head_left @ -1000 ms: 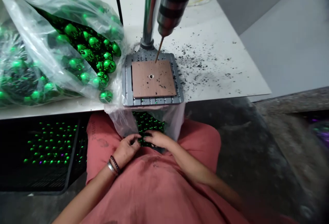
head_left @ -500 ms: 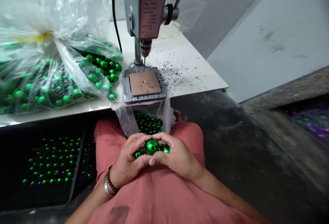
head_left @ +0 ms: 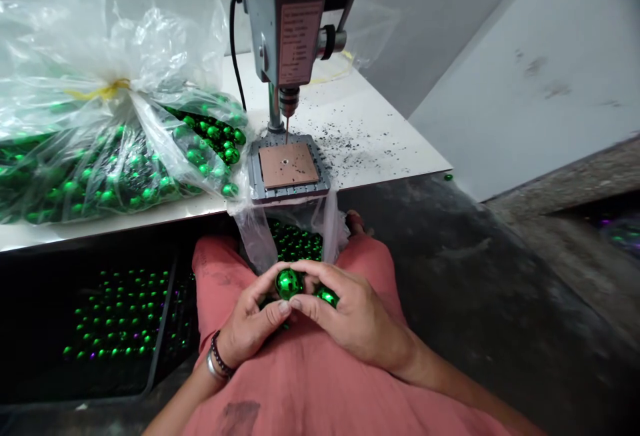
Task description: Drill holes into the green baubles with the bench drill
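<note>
Fingers (head_left: 267, 289) of both hands curl closed around a glossy green bauble (head_left: 289, 284), which sits between the left hand (head_left: 247, 323) and the right hand (head_left: 356, 321); the right fingertips also cover a smaller bauble (head_left: 327, 297) at three o'clock. Farther off, a drill press (head_left: 295, 36) stands on the worktop (head_left: 385, 149), with a plastic bag (head_left: 107, 156) of baubles at ten o'clock.
</note>
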`<state>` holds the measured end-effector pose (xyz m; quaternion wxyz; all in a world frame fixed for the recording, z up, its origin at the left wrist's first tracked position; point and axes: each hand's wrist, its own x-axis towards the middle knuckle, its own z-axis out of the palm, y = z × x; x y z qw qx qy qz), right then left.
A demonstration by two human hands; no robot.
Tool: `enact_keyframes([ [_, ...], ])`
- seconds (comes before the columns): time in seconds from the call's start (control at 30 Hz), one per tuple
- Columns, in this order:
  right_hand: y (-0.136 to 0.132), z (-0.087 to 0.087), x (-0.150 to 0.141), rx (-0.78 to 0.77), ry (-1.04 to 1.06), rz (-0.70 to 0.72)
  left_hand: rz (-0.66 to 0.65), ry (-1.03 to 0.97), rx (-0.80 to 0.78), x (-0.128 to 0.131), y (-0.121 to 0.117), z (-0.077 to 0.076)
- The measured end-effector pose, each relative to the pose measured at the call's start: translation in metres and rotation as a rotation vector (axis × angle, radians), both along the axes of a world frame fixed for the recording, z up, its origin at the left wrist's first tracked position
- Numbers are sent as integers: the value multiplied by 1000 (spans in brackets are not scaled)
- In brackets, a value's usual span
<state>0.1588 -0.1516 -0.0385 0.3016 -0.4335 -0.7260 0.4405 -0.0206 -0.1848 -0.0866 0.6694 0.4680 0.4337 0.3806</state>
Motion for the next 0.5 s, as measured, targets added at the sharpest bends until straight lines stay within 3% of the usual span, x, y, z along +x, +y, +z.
enact_keyframes([
  [0.27,2,-4,5,-81,24,52,7,-79,-7,2,4,4],
  [0.5,5,-14,19,-595,368,-8,78,-275,-116,-1,-1,-5],
])
